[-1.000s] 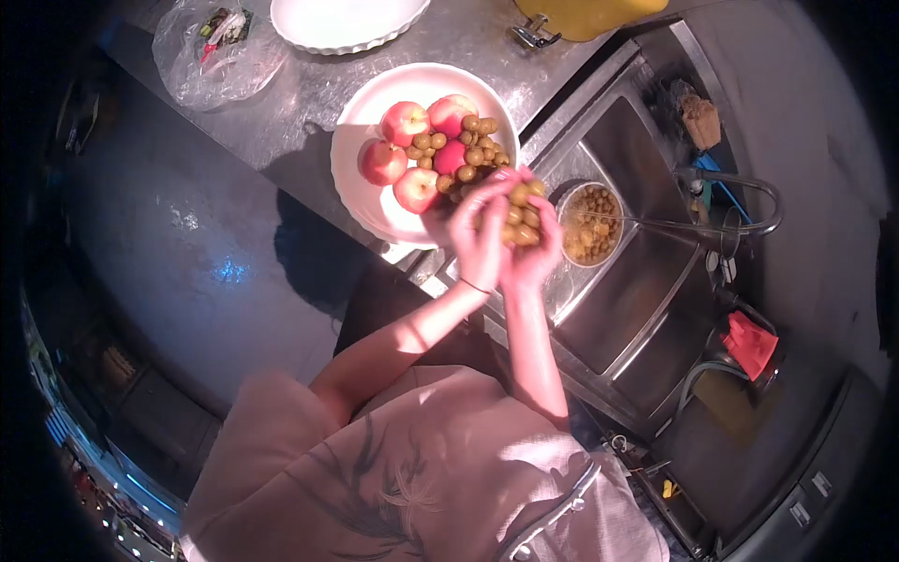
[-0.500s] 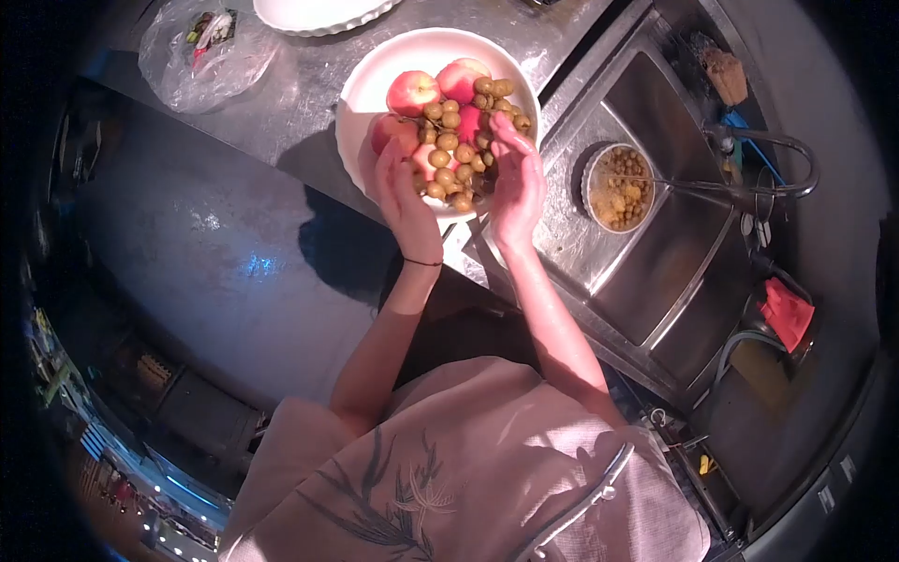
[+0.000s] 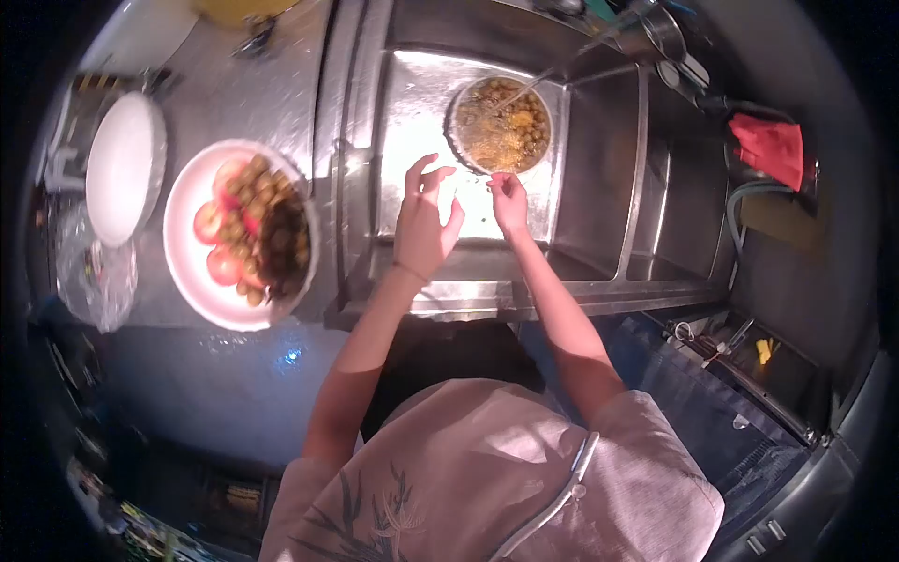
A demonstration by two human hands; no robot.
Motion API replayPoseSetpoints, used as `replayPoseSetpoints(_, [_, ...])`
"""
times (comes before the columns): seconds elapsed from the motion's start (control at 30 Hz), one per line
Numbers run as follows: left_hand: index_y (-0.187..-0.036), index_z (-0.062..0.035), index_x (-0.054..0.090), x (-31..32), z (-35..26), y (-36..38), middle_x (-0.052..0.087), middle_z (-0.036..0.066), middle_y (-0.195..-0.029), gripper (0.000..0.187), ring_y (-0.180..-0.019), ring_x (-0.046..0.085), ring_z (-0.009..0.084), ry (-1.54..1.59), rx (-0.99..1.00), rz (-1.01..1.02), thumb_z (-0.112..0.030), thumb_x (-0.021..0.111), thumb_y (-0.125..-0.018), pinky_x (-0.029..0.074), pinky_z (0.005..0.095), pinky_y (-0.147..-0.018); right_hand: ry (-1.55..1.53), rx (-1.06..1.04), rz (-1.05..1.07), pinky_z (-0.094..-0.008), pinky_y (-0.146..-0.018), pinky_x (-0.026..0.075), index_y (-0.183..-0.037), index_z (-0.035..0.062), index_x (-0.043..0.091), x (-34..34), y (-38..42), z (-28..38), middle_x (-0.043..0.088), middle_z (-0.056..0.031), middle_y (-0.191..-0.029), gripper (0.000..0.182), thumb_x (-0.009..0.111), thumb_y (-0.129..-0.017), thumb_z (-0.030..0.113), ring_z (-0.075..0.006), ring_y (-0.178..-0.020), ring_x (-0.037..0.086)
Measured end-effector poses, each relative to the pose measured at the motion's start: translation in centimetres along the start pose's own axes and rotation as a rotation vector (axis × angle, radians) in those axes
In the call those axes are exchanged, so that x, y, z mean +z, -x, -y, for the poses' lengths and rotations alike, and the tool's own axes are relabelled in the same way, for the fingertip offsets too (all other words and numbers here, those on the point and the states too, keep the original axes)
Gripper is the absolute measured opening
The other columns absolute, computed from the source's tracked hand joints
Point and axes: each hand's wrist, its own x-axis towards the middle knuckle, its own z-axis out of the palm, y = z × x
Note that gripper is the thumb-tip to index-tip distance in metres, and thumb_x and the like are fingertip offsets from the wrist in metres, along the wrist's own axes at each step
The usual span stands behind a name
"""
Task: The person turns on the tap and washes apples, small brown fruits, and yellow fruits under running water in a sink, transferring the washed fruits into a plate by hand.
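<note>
Holds the left hand [image 3: 427, 217] over the sink [image 3: 412, 112] with fingers apart. Curls the right hand [image 3: 509, 200] by the near edge of the bowl [image 3: 536, 166] of round brown fruit [image 3: 532, 133], down in the sink. Can't tell if gripping anything there.

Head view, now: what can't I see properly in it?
All in the head view:
- Peaches: partly hidden by small round fruit.
- Yellow thing: cut off by the top edge.
- Plastic bag: what's inside is too small and blurred.
- Right hand: its fingertips are too small to tell whether they grip the sink bowl.
</note>
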Motion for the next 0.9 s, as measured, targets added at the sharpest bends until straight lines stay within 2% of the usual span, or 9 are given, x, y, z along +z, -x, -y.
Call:
replayPoseSetpoints(0.07, [-0.104,-0.0070,0.049,5.0,2.8,-1.8,0.037,0.012,-0.119,0.034,-0.093,0.054,0.0282,-0.109,-0.130,0.172,-0.003,0.057,-0.072,0.047,0.0371,-0.077,0.018,0.051,-0.038,-0.0292,-0.071,0.045,-0.092,0.0016,0.057,-1.6,-3.6,-3.7,0.061,-0.0112,-0.081,0.019,0.057,-0.082,0.018,-0.0191,-0.076,0.058])
replayPoseSetpoints(0.17, [-0.100,-0.0078,0.053,11.6,9.2,-4.1,0.050,0.012,-0.105,0.030,-0.084,0.057,0.0253,-0.010,-0.293,0.317,-0.004,0.059,-0.071,0.047,0.0354,-0.075,0.156,0.153,0.006,-0.0267,-0.072,0.045,-0.093,-0.0031,0.057,-4.2,-7.6,-5.6,0.063,-0.0096,-0.081,0.019,0.052,-0.084,0.013,-0.0162,-0.078,0.059])
replayPoseSetpoints(0.27, [-0.100,-0.0081,0.056,15.7,14.6,-6.3,0.060,0.012,-0.094,0.027,-0.081,0.060,0.0235,-0.291,-0.345,0.458,-0.006,0.058,-0.073,0.047,0.0349,-0.075,0.173,0.142,0.026,-0.0285,-0.076,0.046,-0.095,-0.0026,0.057,-6.1,-10.5,-7.1,0.064,-0.0114,-0.085,0.019,0.052,-0.081,0.010,-0.0192,-0.084,0.061])
replayPoseSetpoints(0.33, [-0.101,-0.0067,0.056,18.4,21.9,-6.1,0.061,0.012,-0.090,0.028,-0.081,0.060,0.0239,-0.090,-0.403,0.356,-0.008,0.058,-0.074,0.047,0.0345,-0.074,0.192,0.025,0.012,-0.0312,-0.076,0.048,-0.097,-0.0012,0.057,-7.8,-11.0,-5.1,0.063,-0.0152,-0.086,0.022,0.052,-0.077,0.006,-0.0235,-0.083,0.062])
replayPoseSetpoints(0.43, [-0.106,-0.0035,0.055,18.7,17.4,-9.6,0.062,0.014,-0.087,0.032,-0.081,0.061,0.0259,-0.192,-0.391,0.360,-0.010,0.057,-0.075,0.048,0.0332,-0.073,0.199,0.091,-0.005,-0.0327,-0.073,0.049,-0.097,-0.0006,0.056,-7.6,-13.7,-8.4,0.063,-0.0168,-0.085,0.022,0.052,-0.077,0.006,-0.0261,-0.081,0.063])
replayPoseSetpoints(0.47, [-0.106,-0.0004,0.054,18.8,17.4,-10.5,0.062,0.012,-0.096,0.027,-0.084,0.061,0.0162,-0.228,-0.427,0.444,-0.005,0.055,-0.079,0.048,0.0258,-0.070,0.204,0.079,-0.030,-0.0323,-0.071,0.050,-0.098,-0.0007,0.055,-7.4,-14.2,-8.4,0.063,-0.0163,-0.082,0.021,0.051,-0.078,0.006,-0.0266,-0.078,0.063])
replayPoseSetpoints(0.57, [-0.113,0.0002,0.049,20.6,17.4,-12.5,0.058,0.012,-0.107,0.033,-0.097,0.056,0.0191,-0.096,-0.406,0.302,-0.014,0.054,-0.084,0.042,0.0295,-0.084,-0.101,0.163,-0.107,-0.0375,-0.071,0.049,-0.094,-0.0012,0.056,-6.7,-16.4,-7.7,0.062,-0.0216,-0.079,0.022,0.049,-0.075,0.007,-0.0324,-0.076,0.062])
replayPoseSetpoints(0.7, [-0.118,0.0009,0.044,22.1,18.8,-15.5,0.051,0.012,-0.119,0.039,-0.110,0.048,0.0190,0.066,-0.399,0.188,-0.021,0.053,-0.087,0.035,0.0280,-0.094,-0.131,0.022,-0.078,-0.0344,-0.071,0.048,-0.093,-0.0001,0.057,-4.4,-20.3,-5.9,0.061,-0.0206,-0.084,0.019,0.048,-0.080,0.010,-0.0291,-0.079,0.061])
replayPoseSetpoints(0.9, [-0.125,0.0014,0.039,23.0,19.5,-17.7,0.043,0.013,-0.127,0.040,-0.118,0.039,0.0203,-0.015,-0.528,0.340,-0.022,0.039,-0.093,0.028,0.0281,-0.100,-0.040,0.037,0.244,-0.0343,-0.068,0.048,-0.102,-0.0019,0.051,0.0,-24.9,-6.6,0.058,-0.0135,-0.085,0.025,0.048,-0.084,0.014,-0.0251,-0.071,0.058])
